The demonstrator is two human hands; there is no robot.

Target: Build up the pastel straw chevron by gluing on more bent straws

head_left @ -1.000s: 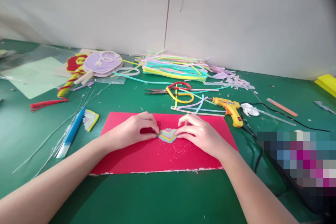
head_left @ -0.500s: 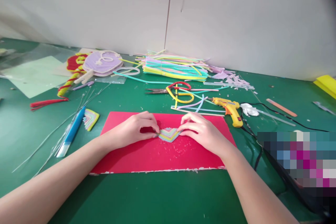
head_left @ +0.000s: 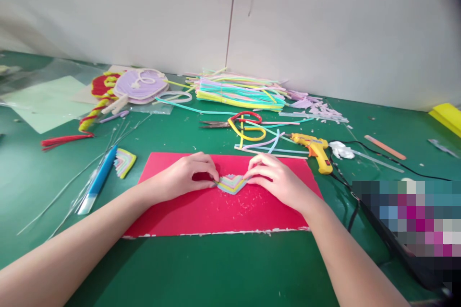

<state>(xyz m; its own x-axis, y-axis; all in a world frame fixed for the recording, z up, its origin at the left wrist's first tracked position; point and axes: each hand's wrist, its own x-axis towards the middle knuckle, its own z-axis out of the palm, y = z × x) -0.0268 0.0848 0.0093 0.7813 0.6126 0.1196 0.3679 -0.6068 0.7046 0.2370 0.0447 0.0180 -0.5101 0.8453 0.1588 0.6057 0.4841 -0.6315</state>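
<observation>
Over a red board (head_left: 180,218) lies a small V-shaped piece of striped pastel pipe cleaners (head_left: 232,184), in pink, green, yellow and blue bands. My left hand (head_left: 189,176) pinches its left end between thumb and fingers. At its right end, my right hand (head_left: 272,177) pinches the piece in the same way. Tiny pale fibres are scattered on the board just below it. A similar striped piece (head_left: 125,163), curved along its yellow edge, rests left of the board beside a blue-handled tool (head_left: 103,172).
Behind the board are red-and-yellow-handled scissors (head_left: 248,127), loose pipe cleaners and a pipe cleaner bundle (head_left: 239,93). A yellow glue gun (head_left: 313,150) with a black cord lies to the right. A purple fan-shaped craft (head_left: 140,86) sits back left. Thin wires (head_left: 57,201) stretch across the left side.
</observation>
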